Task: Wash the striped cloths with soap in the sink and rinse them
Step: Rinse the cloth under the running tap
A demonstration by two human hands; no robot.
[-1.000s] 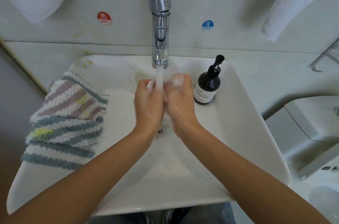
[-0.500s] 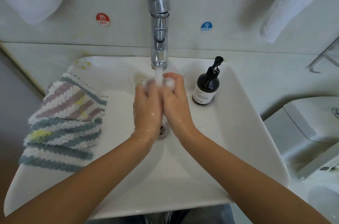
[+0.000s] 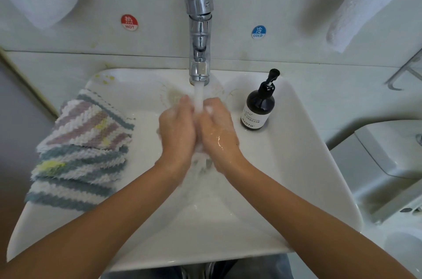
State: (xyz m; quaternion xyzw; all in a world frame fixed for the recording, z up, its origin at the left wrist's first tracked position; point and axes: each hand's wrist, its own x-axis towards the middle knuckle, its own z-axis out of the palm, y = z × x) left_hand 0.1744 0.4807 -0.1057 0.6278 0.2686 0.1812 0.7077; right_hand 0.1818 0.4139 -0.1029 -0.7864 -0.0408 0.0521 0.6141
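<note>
Risk first: striped pink, teal & white fluffy cloths (image 3: 82, 153) sit stacked on the left rim of the white ceramic sink (image 3: 308, 153), lowest one hanging over the outer edge. Splash from the running stream could wet that rim, & a nudge from the left forearm might tip the pile off the side, I'd judge. Dark brown pump soap bottle (image 3: 259, 108) stands just beside the right hand on the sloped right rim, so an elbow swing or a slippery grab could knock it into the basin.

Chrome single-lever tap (image 3: 199, 34) pours water straight btwn both hands, w/ foam showing on them. Left hand (image 3: 177, 129) & right hand (image 3: 218, 129) are pressed together under the stream, fingers loosely curled round each other's; no cloth in either that I can see, though the palms are hidden, so can't tell for sure what's btwn them. Looks like hand-rinsing, w/ cloths well apart from the water & not gripped.

Red HOT sticker (image 3: 129, 22) & blue COLD sticker (image 3: 258, 32) sit on the wall either side of the tap.
</note>
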